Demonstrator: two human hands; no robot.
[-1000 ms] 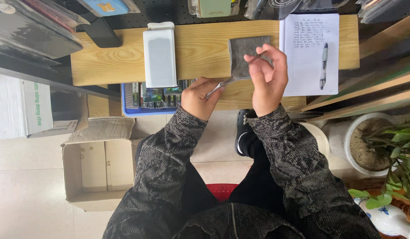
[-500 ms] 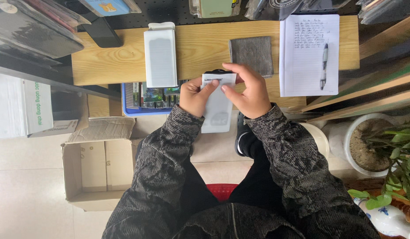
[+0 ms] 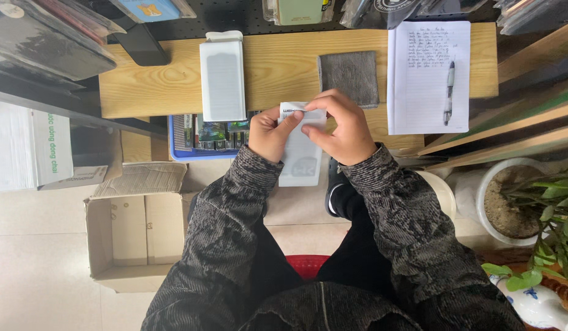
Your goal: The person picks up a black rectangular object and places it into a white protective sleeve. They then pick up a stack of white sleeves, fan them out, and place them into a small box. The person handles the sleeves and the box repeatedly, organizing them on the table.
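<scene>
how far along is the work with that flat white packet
Looks early. Already set out on the wooden bench: a grey cloth and a white tray-like box. In hand: both the left hand and right hand pinch the top edge of the flat white packet. Left, seemingly: opening it; nothing is out yet.

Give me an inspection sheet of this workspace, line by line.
Surface: wooden bench top, light grain.
Job's things: flat white packet, gripped at its top edge by both hands.
Clutter: white rectangular box, grey cloth, written sheet with a pen on it, blue tray below the bench edge.
Grippers: left hand and right hand pinch the packet.
Cables: nothing seen.
Surroundings: open cardboard box on the floor, potted plant, red stool.
</scene>
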